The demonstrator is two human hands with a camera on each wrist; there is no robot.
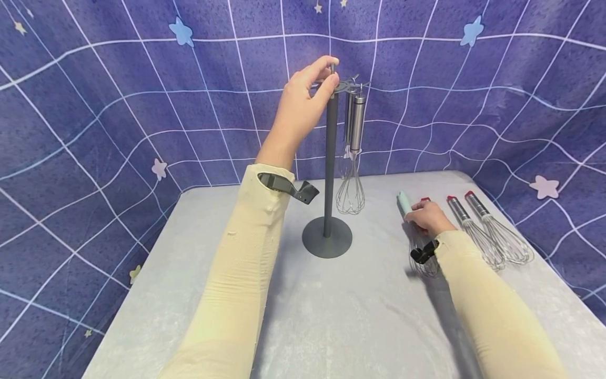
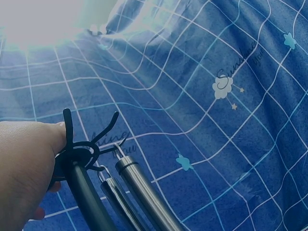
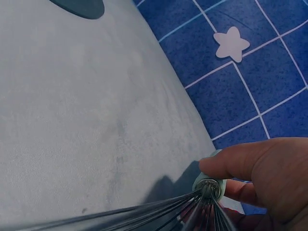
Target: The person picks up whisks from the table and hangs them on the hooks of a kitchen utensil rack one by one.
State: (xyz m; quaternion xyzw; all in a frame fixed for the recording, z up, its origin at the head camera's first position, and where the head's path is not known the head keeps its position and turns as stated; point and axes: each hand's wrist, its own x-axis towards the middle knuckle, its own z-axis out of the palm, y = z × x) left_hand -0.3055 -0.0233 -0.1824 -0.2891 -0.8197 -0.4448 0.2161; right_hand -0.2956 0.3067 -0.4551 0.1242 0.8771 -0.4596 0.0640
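My left hand (image 1: 305, 100) grips the top of a dark grey hanging stand (image 1: 331, 158), its thumb and fingers around the hub; the left wrist view shows the stand's hooks (image 2: 108, 126) beside that hand. Two metal-handled utensils hang from hooks on the right side, the front one a steel whisk (image 1: 358, 123). Over the table's right part, my right hand (image 1: 431, 218) pinches a whisk with a mint-green handle (image 1: 403, 202) between thumb and fingers, near where the wires (image 3: 207, 204) leave the handle. A red tip (image 1: 424, 199) shows just behind this hand; what it belongs to is mostly hidden.
Right of my right hand, two steel whisks with red-tipped handles, one nearer (image 1: 466, 218) and one farther right (image 1: 492, 221), lie on the grey-white table (image 1: 213, 295). The stand's round base (image 1: 314, 239) sits mid-table. A blue gridded curtain (image 1: 213, 105) surrounds the table's back and sides.
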